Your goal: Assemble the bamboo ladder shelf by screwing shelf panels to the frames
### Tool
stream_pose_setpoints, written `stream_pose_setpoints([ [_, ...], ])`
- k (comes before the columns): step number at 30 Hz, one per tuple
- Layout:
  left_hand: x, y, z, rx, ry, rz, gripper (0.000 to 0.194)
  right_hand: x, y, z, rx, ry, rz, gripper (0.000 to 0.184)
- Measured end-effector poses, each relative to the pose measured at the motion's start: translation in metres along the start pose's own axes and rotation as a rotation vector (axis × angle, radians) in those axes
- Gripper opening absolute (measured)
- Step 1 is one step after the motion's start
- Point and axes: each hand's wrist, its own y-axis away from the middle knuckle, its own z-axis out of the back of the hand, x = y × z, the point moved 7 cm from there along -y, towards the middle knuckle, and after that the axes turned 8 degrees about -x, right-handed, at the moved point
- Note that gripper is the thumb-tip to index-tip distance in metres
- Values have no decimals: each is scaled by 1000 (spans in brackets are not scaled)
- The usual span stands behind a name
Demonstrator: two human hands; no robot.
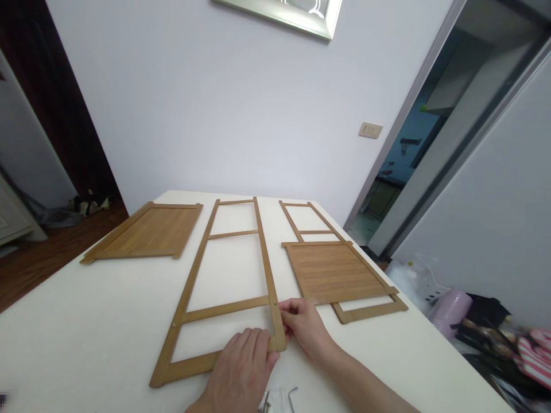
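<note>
A wooden ladder-like frame [267,269] lies on the white table, its rungs running between two long side rails. My left hand [241,367] is wrapped over its near end rail, close to the right corner. At the outer edge of the right side rail, beside the nearest inner rung, is my right hand [303,327]. Its fingers are pinched together near a small hole in the rail; whatever they hold is hidden. Below my hands, at the picture's bottom edge, lie an Allen key [293,396] and a small clear bag with metal screws [275,400], partly cut off.
A slatted wooden panel [155,232] lies on the left of the white table [86,321]. To the right, another slatted panel [336,269] rests on a second wooden frame [370,314]. A wall stands behind the table; bags and cloth [456,310] are piled beyond its right edge.
</note>
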Motion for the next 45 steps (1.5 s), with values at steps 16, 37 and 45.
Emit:
stream_pose_setpoints([
  [16,-2,0,0,40,-12,-24,8,-6,-3,0,-33,-76,-30,26],
  [37,2,-5,0,107,73,33,8,7,4,3,-138,247,240,25],
  [45,7,-2,-3,167,178,99,10,21,15,-2,-131,589,389,25],
])
